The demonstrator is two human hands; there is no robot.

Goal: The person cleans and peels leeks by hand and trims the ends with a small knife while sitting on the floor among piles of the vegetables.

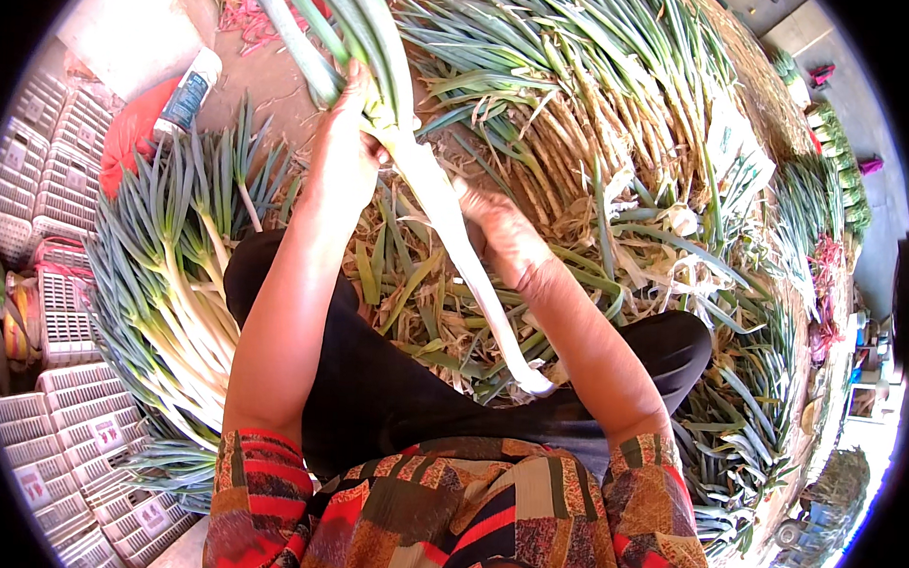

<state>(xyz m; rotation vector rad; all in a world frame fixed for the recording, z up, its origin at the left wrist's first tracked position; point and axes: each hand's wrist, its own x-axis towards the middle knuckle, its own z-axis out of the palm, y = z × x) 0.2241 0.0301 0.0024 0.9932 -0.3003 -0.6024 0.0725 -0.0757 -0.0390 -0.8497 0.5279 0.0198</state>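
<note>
The left hand (350,130) is closed around 1 long onion plant with a smooth white shaft and green leaves (442,203), gripping it where the leaves fan out. The plant slants in the air above the person's lap, its root end low and to the right. The right hand (506,236) is just beside the shaft with fingers curled; they are partly hidden, so I cannot tell whether it grips. Below the 2 hands, a loose litter of pale and green stripped leaves (405,272) covers the brown floor (271,82). Toward the floor's far edge lies a broad heap of onion plants with brown, dirty shafts (580,118). Toward its left edge are a pile of onion plants with clean white shafts (184,295) and, beyond it, stacked white slatted plastic crates (69,431)
</note>
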